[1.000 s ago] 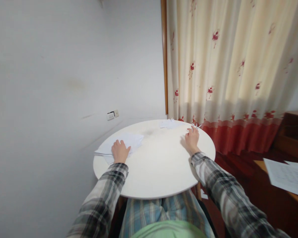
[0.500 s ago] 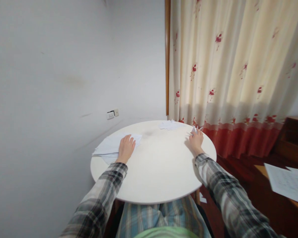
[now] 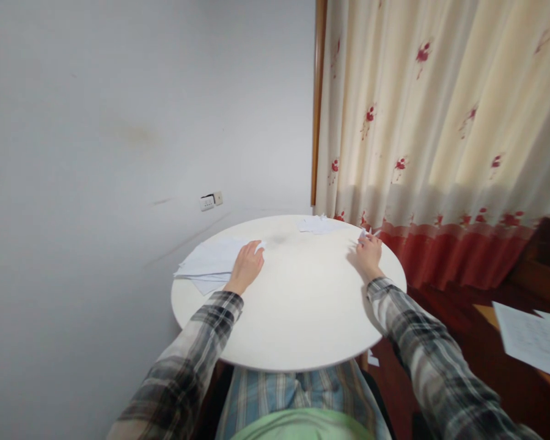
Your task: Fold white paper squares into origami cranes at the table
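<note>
left hand (image 3: 246, 266) flat, fingers together, on paper stack (image 3: 208, 264); right hand (image 3: 369, 252) pinching small folded paper (image 3: 365, 233) at table (image 3: 297, 318) edge.

A loose stack of white paper sheets (image 3: 211, 264) lies at the left of the round white table (image 3: 297, 318). A small crumpled white paper (image 3: 315, 224) lies at its far edge.

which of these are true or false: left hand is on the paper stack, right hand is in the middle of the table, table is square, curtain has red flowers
1. The left hand rests on the stack of white sheets: true.
2. The right hand lies at the middle of the table: false, it is near the far right edge, at a small folded paper.
3. The table is square: false, it is round and white.
4. The curtain has red flowers: true.
</note>
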The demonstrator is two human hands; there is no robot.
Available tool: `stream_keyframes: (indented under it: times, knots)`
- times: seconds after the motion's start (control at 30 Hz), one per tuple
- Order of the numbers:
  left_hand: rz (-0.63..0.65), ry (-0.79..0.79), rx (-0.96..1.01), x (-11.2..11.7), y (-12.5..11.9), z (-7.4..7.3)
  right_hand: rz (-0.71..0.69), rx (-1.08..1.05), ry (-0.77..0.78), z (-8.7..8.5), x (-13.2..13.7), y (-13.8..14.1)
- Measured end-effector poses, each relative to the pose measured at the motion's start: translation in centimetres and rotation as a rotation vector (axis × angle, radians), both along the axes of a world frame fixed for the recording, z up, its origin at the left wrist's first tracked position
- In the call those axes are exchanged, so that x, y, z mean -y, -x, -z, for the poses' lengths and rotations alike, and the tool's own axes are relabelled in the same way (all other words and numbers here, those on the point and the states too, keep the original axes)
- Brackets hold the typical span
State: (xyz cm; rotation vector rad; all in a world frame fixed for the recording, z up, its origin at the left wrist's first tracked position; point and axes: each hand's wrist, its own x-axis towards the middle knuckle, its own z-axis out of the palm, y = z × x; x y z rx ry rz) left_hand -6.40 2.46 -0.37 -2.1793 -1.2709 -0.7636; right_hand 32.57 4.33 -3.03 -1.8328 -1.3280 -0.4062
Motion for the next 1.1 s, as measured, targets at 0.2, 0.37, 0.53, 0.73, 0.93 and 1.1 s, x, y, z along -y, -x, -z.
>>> stream_keyframes:
  times: [0.2, 0.37, 0.53, 0.73, 0.93, 1.1]
  knots:
    - [0.047, 0.045, -0.007, 0.1, -0.8, 0.0, -0.067, 0.018, -0.016, -0.2, -0.2, 0.6]
    - [0.073, 0.056, -0.018, -0.2, -2.3, 0.1, -0.304, 0.052, -0.081, -0.6, 0.1, 4.2]
    - [0.235, 0.061, 0.064, -0.9, -4.8, 1.0, -0.57, 0.054, -0.106, -0.4, 0.8, 9.0]
    - [0.438, 0.105, 0.168, -1.4, -6.7, 2.0, -0.968, 0.277, -0.258, -0.3, 2.3, 11.6]
    - [0.493, 0.033, 0.198, -2.3, -7.3, 2.3, -1.066, 0.269, -0.343, -0.9, 3.3, 12.6]
    - [0.447, 0.035, 0.262, -2.3, -7.9, 1.9, -1.114, 0.254, -0.335, -0.9, 3.3, 12.8]
